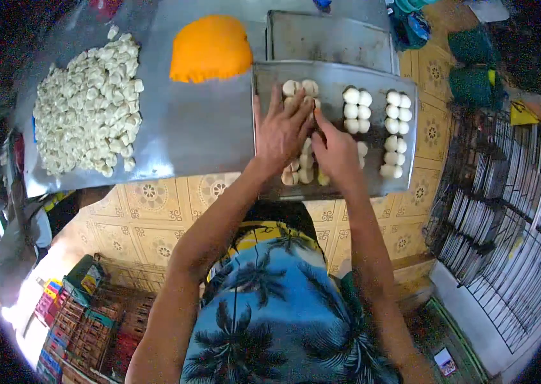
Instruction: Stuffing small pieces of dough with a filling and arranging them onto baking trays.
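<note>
A metal baking tray (333, 75) holds small groups of round white dough balls (357, 110) pressed against one another. My left hand (280, 136) lies over the balls on the tray's left side, palm down with fingers spread, hiding some of them. Close beside it, my right hand (337, 153) has its fingers curled and the index finger reaching toward the balls near the left fingertips. A small orange tip shows at that finger; what it belongs to is too small to tell. Balls below the hands are partly covered.
On the metal table (213, 121) a wide heap of white dough pieces (91, 105) lies left, with an orange mound (211, 50) behind. Another tray (328, 40) sits beyond mine. Stacked trays in a wire rack (501, 185) stand right; crates (91, 313) are at lower left.
</note>
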Demonstrator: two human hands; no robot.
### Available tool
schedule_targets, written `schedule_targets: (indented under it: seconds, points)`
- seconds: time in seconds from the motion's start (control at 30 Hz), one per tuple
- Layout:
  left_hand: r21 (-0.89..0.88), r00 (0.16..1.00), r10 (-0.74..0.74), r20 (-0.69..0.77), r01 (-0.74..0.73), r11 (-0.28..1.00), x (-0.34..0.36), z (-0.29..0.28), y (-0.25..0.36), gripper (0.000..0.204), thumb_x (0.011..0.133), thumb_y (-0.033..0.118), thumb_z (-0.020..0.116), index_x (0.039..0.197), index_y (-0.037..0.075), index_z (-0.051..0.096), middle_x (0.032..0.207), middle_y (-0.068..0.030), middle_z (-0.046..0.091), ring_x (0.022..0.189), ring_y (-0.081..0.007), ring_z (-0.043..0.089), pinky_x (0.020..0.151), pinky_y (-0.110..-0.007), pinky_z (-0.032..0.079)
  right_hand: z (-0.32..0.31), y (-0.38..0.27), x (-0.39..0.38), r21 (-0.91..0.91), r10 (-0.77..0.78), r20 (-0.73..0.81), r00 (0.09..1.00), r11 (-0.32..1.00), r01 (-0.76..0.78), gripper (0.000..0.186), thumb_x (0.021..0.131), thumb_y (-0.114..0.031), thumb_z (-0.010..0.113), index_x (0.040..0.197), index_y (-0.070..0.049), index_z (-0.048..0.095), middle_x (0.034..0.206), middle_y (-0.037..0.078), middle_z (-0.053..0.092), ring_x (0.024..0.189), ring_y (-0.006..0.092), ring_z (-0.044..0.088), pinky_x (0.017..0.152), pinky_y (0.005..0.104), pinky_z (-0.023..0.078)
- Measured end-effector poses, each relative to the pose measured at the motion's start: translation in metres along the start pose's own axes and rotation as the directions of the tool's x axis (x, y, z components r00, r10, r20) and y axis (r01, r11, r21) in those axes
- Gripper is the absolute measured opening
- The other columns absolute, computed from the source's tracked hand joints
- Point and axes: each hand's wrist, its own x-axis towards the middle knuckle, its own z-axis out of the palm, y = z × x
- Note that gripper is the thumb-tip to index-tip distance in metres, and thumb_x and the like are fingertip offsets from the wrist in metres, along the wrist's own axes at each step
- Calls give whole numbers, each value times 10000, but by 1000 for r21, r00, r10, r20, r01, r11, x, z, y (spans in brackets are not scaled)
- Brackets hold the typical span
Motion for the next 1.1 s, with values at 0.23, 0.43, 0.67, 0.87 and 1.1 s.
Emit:
schedule_targets:
  seconds: [0.23,0.43,0.67,0.87,1.1]
  points:
    - [-111,999,-31,22,33,993,-63,-14,14,403,942,269,621,1340,202,634,1473,-13,556,1423,-398,415,1169,-643,210,6,-3,-73,-25,-12,47,999,1000,13,536,933,-214,608,1459,-161,523,807,218,678,730,396,669,679,500,521]
    - [22,995,-33,91,31,999,-100,-7,26,444,949,317,632,1378,209,611,1443,-26,585,1422,-390,417,1167,-666,180,23,13,-85,10,-111,63,992,994,110,542,922,-199,613,1453,-143,521,883,248,689,807,457,663,738,547,525]
    - [48,999,6,32,-8,999,-121,-13,31,439,960,303,621,1383,187,608,1473,-21,557,1434,-399,393,1154,-692,174,27,22,-145,42,-158,129,979,987,154,537,938,-188,587,1465,-136,501,839,255,667,755,455,650,706,541,512]
    - [-51,998,23,51,-21,998,-84,-17,39,437,952,247,620,1375,142,601,1460,-29,565,1441,-388,395,1163,-679,174,-11,49,-116,44,-29,-52,998,999,31,516,955,-212,589,1464,-179,512,787,230,661,714,434,648,676,517,512]
    - [7,993,119,5,-119,993,42,30,50,466,928,293,651,1374,173,590,1390,-23,620,1399,-370,453,1173,-681,174,-41,61,10,-44,-7,-221,975,999,-3,460,957,-221,600,1414,-176,563,800,215,681,746,419,673,672,529,517]
